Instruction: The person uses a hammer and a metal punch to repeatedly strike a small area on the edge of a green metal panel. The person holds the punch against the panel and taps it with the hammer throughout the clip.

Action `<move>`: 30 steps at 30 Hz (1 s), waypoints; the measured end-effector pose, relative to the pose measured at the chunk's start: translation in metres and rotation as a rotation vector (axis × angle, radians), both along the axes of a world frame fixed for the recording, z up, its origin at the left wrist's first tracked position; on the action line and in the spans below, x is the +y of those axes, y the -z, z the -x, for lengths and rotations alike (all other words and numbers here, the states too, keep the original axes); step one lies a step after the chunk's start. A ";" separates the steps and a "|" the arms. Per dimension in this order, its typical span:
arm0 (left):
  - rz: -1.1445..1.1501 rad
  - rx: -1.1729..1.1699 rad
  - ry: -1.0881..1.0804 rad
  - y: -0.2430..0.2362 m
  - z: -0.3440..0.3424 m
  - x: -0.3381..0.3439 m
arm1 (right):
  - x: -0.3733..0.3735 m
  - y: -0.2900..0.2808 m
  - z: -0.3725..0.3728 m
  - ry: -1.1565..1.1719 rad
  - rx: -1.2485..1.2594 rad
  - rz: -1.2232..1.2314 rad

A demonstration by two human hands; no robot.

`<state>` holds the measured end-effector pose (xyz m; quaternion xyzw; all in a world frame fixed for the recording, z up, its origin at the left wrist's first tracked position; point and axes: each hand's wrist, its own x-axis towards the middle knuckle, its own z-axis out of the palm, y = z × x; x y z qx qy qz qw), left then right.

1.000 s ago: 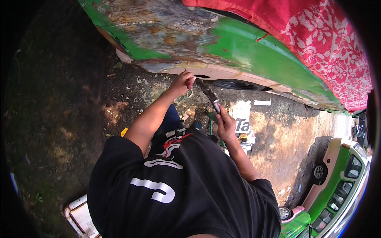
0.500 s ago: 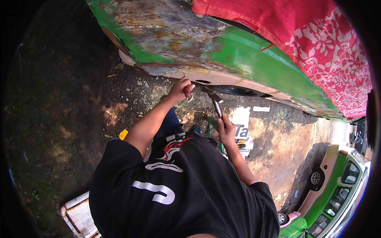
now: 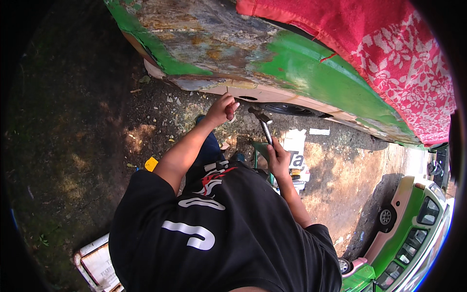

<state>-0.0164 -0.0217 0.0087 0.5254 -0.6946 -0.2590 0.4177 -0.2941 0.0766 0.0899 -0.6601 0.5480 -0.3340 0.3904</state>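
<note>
Your left hand [image 3: 221, 111] is closed around a red-handled screwdriver-like tool [image 3: 229, 112], its thin shaft pointing at the pale lower edge of the green, rust-patched car body [image 3: 311, 65], though whether the tip touches cannot be told. Your right hand [image 3: 278, 159] is wrapped around the handle of a hammer [image 3: 266, 132], whose head is just below that edge, near the wheel [image 3: 290, 110] and to the right of the tool's handle.

A red cloth [image 3: 377, 63] with pale flowers hangs at two o'clock. A green-and-pink van [image 3: 404, 225] stands at four, a rusty-edged white panel [image 3: 103, 271] shows between seven and eight, a yellow scrap [image 3: 151, 164] near nine, a white strip [image 3: 319, 132] near three.
</note>
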 end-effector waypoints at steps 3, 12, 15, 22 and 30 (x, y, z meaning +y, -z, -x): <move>0.066 -0.051 0.035 0.006 -0.004 0.001 | 0.000 0.000 0.000 -0.002 0.007 -0.008; 0.086 -0.036 0.040 0.022 -0.009 0.006 | 0.000 0.007 -0.012 -0.133 -0.049 0.089; 0.090 -0.005 0.072 0.026 -0.016 0.001 | -0.001 0.003 -0.014 -0.261 0.002 0.106; 0.063 0.084 0.114 0.032 -0.023 0.001 | -0.009 0.009 -0.022 -0.432 0.304 0.413; 0.041 0.036 0.107 0.032 -0.025 0.000 | -0.012 0.002 -0.020 -0.504 0.404 0.505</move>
